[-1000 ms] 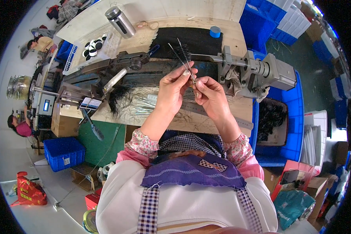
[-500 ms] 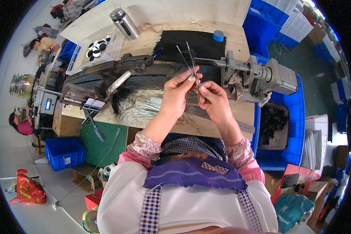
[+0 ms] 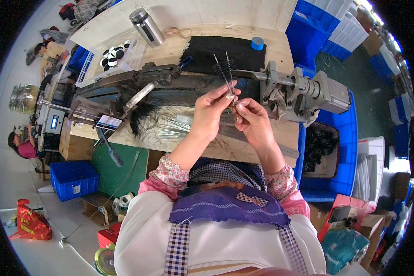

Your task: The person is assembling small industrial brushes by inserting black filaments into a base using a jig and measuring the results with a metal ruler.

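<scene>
Two thin twisted-wire brushes (image 3: 230,70) with black bristles point upward from between my hands, above the bench's middle. My left hand (image 3: 209,112) pinches their wire stems between thumb and fingers. Just right of it and a little lower, my right hand (image 3: 254,123) has its fingertips closed at the lower ends of the stems. The fingers partly hide those ends. Behind the brushes lies a black cloth (image 3: 202,51). Loose metal wires (image 3: 172,125) lie on the bench left of my left hand, beside a tuft of black bristle (image 3: 141,120).
A motorised spindle machine (image 3: 303,89) stands at right, its lever arm (image 3: 156,73) at left. Behind are a steel flask (image 3: 146,27), a blue round lid (image 3: 257,43) and a white basket (image 3: 89,69) of black-and-white rolls. A blue bin (image 3: 352,152) with black bristle stands right.
The brush tips have shifted slightly right and a little lower in view. Both hands keep nearly the same place and grip.
</scene>
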Motion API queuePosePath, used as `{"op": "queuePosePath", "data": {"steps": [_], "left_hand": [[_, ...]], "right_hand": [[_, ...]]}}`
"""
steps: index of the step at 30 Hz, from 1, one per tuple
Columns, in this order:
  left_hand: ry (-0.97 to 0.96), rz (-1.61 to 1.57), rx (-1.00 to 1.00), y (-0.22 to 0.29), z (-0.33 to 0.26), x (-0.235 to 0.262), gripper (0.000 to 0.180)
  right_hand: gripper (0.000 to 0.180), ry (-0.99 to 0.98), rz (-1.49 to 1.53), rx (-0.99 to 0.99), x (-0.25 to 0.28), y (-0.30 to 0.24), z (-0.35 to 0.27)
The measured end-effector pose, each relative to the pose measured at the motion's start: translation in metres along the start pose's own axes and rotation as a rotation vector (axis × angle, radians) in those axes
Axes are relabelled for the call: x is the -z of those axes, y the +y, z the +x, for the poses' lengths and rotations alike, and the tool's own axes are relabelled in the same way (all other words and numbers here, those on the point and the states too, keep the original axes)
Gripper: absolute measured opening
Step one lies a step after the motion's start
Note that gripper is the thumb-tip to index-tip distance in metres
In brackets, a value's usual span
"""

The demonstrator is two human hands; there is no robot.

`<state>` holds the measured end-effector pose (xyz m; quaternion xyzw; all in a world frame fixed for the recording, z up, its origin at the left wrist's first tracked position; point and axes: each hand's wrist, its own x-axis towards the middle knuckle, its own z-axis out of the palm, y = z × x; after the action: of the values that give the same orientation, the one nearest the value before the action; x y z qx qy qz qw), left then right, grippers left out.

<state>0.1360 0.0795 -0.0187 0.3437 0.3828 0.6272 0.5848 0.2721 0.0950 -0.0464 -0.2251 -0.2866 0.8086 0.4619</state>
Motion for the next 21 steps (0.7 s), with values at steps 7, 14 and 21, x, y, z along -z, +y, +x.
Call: {"op": "queuePosePath", "data": {"steps": [7,14,21], "left_hand": [[0.021,-0.027,0.018,-0.0004,-0.0012,-0.0030,0.032],[-0.010,0.013,0.027,-0.0029,-0.0015,-0.0035,0.031],[0.007,0.043,0.042,0.0004,-0.0047,-0.0059,0.029]], "right_hand": [[0.006,-0.016,0.001,0.012,0.0031,0.0003,-0.0021],[0.008,-0.003,-0.017,0.006,0.0063,-0.0012,-0.0054],[0.009,0.009,-0.018,0.017,0.0067,0.0015,-0.0066]]}}
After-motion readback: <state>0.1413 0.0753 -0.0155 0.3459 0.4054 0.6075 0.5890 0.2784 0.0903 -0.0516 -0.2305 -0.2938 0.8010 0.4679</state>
